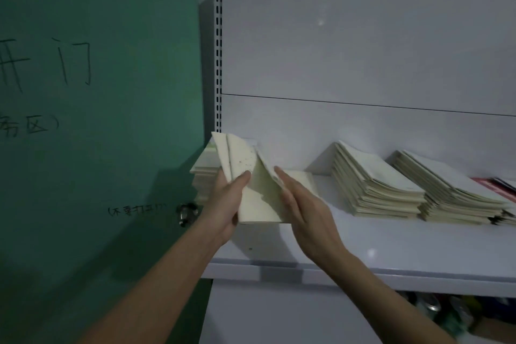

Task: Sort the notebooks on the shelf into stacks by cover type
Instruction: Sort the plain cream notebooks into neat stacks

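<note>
The left hand (pixel 227 198) grips a fanned bundle of notebooks (pixel 259 190) above the near-left shelf (pixel 391 254), while the right hand (pixel 304 204), its fingers straight, presses them; the loose covers could slip and fall.

at frame centre we see a few notebooks (pixel 259 193) held over the shelf (pixel 391 246), left hand (pixel 226 204) left of them, right hand (pixel 304 212) right. one stack (pixel 203 176) sits behind; two stacks (pixel 374 187) lie right.
</note>
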The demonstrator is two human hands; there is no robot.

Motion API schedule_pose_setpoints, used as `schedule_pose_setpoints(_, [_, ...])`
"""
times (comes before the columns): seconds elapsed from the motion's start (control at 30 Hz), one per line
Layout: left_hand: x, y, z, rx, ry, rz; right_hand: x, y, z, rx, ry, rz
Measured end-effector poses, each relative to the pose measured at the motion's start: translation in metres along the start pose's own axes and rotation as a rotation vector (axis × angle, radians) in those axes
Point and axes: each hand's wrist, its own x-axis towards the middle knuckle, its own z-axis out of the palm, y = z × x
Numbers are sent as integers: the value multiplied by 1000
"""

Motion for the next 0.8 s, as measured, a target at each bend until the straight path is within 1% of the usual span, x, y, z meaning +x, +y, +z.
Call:
schedule_pose_setpoints(0.07, [-2, -4, 5, 13, -28, 8, -13, -3, 7, -196, 4, -111])
schedule_pose_setpoints(0.17, [-7, -7, 9, -93, -115, -60, -21, -6, 7, -380, 20, -237])
schedule_pose_setpoints(0.27, [-8, -10, 11, -142, -175, -118, -20, -2, -3, -441, -70, -286])
schedule_pose_setpoints(0.33, [-7, -12, 14, -118, -154, -127, -21, 2, -13, -391, -159, -300])
schedule_pose_setpoints(0.37, [-6, -14, 17, -108, -136, -135, -22, 3, -19, -320, -206, -271])
schedule_pose_setpoints(0.4, [-5, -15, 19, -105, -120, -146, -23, 3, -25, -223, -214, -211])
schedule_pose_setpoints(0.43, [-3, -17, 22, -116, -103, -159, -23, 7, -31, -127, -160, -135])
schedule_pose_setpoints(0.5, [1, -19, 28, -163, -83, -191, -17, 18, -44, 14, 54, 53])
schedule_pose_setpoints(0.53, [5, -20, 33, -189, -85, -202, -12, 22, -52, 55, 135, 160])
schedule_pose_setpoints(0.57, [8, -22, 37, -208, -86, -203, -7, 26, -62, 109, 155, 283])
schedule_pose_setpoints(0.6, [11, -22, 44, -209, -84, -196, -3, 30, -72, 208, 127, 401])
schedule_pose_setpoints(0.63, [13, -22, 51, -202, -80, -181, 1, 35, -82, 364, 65, 496])
schedule_pose_setpoints(0.67, [14, -22, 60, -191, -85, -162, 4, 37, -92, 537, -8, 554])
schedule_pose_setpoints(0.7, [15, -23, 70, -181, -95, -152, 6, 41, -100, 646, -47, 576])
schedule_pose_setpoints(0.73, [17, -23, 81, -169, -112, -148, 9, 46, -108, 672, -61, 573])
schedule_pose_setpoints(0.8, [22, -22, 106, -133, -134, -142, 16, 60, -123, 589, -13, 559])
